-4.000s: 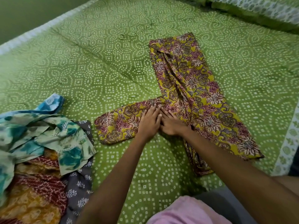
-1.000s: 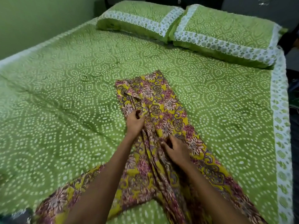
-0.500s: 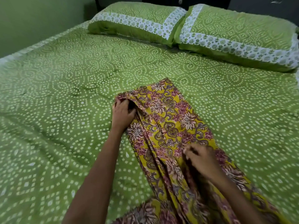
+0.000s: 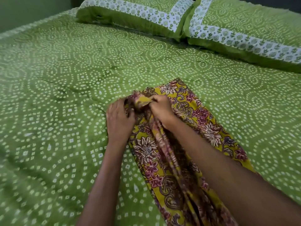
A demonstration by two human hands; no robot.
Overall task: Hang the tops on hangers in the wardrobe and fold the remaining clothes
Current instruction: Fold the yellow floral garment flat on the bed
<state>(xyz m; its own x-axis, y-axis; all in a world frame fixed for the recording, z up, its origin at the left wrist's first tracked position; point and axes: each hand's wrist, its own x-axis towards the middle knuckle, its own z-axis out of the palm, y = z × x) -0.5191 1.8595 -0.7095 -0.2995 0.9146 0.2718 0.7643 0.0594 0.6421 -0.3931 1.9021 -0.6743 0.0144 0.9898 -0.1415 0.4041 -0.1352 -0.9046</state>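
Garment [image 4: 187, 144]: thin yellow cloth with maroon and white floral print, long, creased, lying on green dotted bedspread [image 4: 65, 95], running from centre toward 5 o'clock. Left hand [image 4: 119, 120] and right hand [image 4: 161, 110] side by side, both clamped on its bunched far end. Two bordered pillows [image 4: 244, 38] at 1 o'clock
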